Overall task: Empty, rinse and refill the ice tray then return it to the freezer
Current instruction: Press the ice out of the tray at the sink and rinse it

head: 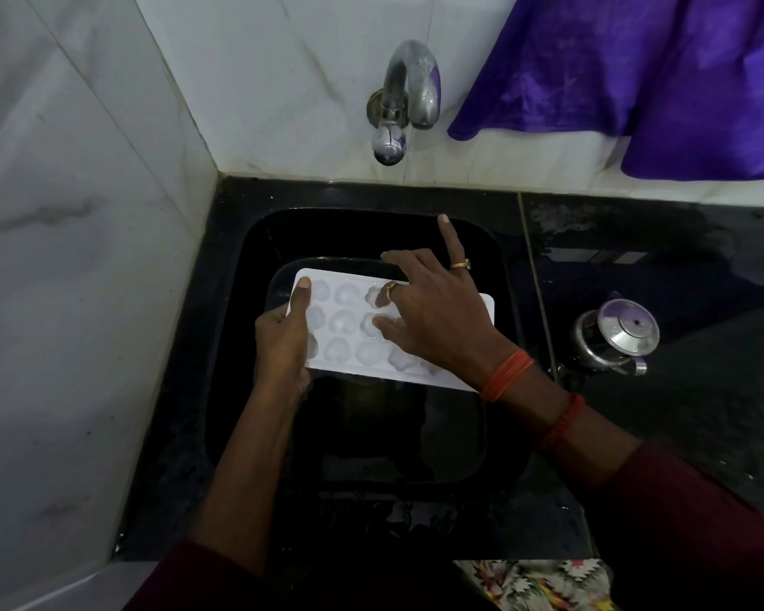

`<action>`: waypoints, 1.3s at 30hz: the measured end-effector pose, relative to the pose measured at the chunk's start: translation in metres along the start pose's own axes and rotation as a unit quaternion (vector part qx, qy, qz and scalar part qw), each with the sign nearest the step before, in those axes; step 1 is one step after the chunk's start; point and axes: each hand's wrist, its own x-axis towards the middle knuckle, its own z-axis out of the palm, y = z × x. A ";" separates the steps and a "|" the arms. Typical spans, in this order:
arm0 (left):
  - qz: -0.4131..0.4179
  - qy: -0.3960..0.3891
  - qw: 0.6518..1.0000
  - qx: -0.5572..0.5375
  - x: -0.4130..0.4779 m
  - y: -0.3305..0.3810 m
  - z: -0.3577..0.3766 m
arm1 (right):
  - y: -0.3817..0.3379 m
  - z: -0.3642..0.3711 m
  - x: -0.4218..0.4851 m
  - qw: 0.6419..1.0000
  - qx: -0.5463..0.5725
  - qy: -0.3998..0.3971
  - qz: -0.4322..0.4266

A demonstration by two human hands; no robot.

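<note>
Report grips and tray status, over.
Left grip holds white plastic ice tray by left end, over black sink. Right grip open, fingers on cavities. Chrome tap not running.

Two gold rings (460, 265) mark fingers of the right hand (433, 319); just behind the grip, orange threads (506, 374) wrap the wrist, with a red beaded bracelet (563, 423) farther back. Dark maroon sleeves (689, 513) cover both arms well behind the grip, and a floral-print garment (534, 584) shows at the waist

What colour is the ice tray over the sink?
White: the moulded plastic ice tray shows best in the head view.
</note>
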 end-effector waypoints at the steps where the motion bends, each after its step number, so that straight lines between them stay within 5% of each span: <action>1: 0.002 0.002 1.000 0.002 0.000 0.000 0.000 | 0.000 0.000 0.000 1.000 -0.004 -0.009 -0.002; 8: 0.002 0.006 1.000 0.000 0.000 -0.002 -0.002 | -0.003 -0.003 -0.001 0.999 -0.002 -0.032 -0.008; 16: 0.006 0.022 1.000 0.003 0.000 -0.001 -0.007 | -0.007 -0.010 -0.010 0.996 0.069 0.045 -0.044; 25: 0.007 0.021 1.000 0.007 0.000 0.000 -0.007 | -0.013 -0.011 -0.013 0.994 0.051 -0.027 -0.096; 39: 0.012 0.020 1.000 0.012 -0.001 0.000 -0.008 | -0.018 -0.014 -0.012 0.996 0.023 -0.030 -0.085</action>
